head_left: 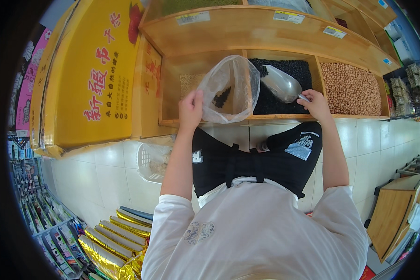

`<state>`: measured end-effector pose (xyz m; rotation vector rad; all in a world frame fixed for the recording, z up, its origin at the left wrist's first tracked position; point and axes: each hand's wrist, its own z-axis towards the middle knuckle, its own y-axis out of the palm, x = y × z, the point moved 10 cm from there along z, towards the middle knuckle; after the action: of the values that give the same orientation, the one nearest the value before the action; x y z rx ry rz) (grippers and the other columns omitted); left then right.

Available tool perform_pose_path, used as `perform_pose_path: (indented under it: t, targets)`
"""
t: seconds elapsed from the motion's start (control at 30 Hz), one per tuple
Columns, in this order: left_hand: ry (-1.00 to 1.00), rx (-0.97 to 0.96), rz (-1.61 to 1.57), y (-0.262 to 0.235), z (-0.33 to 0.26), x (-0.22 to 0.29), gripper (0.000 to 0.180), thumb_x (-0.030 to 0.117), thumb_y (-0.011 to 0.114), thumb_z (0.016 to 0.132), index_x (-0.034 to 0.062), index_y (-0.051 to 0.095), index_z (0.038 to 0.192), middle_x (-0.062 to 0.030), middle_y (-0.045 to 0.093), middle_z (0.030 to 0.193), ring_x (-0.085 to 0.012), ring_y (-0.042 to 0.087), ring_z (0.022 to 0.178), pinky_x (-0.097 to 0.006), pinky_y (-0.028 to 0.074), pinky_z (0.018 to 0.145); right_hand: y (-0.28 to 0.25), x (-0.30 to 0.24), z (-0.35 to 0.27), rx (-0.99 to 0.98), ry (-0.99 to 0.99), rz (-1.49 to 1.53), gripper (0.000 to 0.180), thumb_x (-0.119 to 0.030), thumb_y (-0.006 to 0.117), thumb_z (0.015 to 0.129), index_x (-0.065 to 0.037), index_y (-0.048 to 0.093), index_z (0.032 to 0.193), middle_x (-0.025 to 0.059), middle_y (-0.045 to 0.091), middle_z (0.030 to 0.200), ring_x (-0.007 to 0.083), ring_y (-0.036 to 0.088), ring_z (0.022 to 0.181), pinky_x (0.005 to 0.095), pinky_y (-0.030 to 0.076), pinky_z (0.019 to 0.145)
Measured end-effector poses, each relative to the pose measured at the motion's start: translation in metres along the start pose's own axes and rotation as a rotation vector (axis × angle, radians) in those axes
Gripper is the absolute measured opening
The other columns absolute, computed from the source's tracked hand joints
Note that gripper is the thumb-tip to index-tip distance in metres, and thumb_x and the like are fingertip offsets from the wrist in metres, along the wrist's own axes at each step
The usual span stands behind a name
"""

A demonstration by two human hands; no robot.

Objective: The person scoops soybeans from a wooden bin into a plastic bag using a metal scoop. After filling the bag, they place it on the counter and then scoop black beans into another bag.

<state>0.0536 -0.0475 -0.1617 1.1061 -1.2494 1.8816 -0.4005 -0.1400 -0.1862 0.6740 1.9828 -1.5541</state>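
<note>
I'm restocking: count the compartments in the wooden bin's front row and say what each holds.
3, though more may be hidden: left compartment with pale grain, behind the plastic bag; middle compartment with black beans, where the metal scoop is; right compartment with peanuts.

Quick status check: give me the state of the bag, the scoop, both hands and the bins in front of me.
Plastic bag: held open, a few black beans at the bottom.
Metal scoop: lifted, tilted toward the bag, looks empty.
Left hand: gripping the bag's edge.
Right hand: closed on the scoop's handle.
Black bean bin: well filled.
Peanut bin: full.
Left bin: low, pale grain.
</note>
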Motion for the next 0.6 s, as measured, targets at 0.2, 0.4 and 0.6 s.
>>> perform_pose_path:
  t: [0.2,0.4,0.6]
  targets:
    - [0.002,0.002,-0.043,0.0,0.0,-0.001,0.036,0.031,0.061,0.103,-0.0007,0.063,0.086,-0.0056,0.056,0.063,-0.0126,0.052,0.06,-0.031,0.044,0.059,-0.003,0.018,-0.003,0.019,-0.037,0.435,0.034,-0.011,0.081,0.088,0.003,0.065,0.115,0.0071,0.073,0.096,0.0103,0.064,0.079,0.0251,0.052,0.066]
    - [0.018,-0.003,-0.012,0.001,0.0,0.002,0.037,0.031,0.061,0.103,-0.001,0.063,0.084,-0.0073,0.057,0.063,-0.014,0.052,0.06,-0.032,0.044,0.059,-0.043,-0.02,-0.034,0.095,-0.059,0.461,0.033,-0.007,0.081,0.088,0.003,0.066,0.116,0.006,0.073,0.099,0.011,0.065,0.083,0.0251,0.052,0.071]
    - [0.014,-0.007,-0.019,0.002,0.0,0.0,0.038,0.031,0.061,0.103,-0.0009,0.063,0.084,-0.0078,0.056,0.064,-0.0146,0.052,0.06,-0.033,0.044,0.059,-0.084,-0.141,-0.084,0.152,-0.266,-0.194,0.029,-0.018,0.081,0.083,-0.007,0.073,0.109,0.0088,0.076,0.095,0.0237,0.072,0.086,0.0357,0.055,0.077]
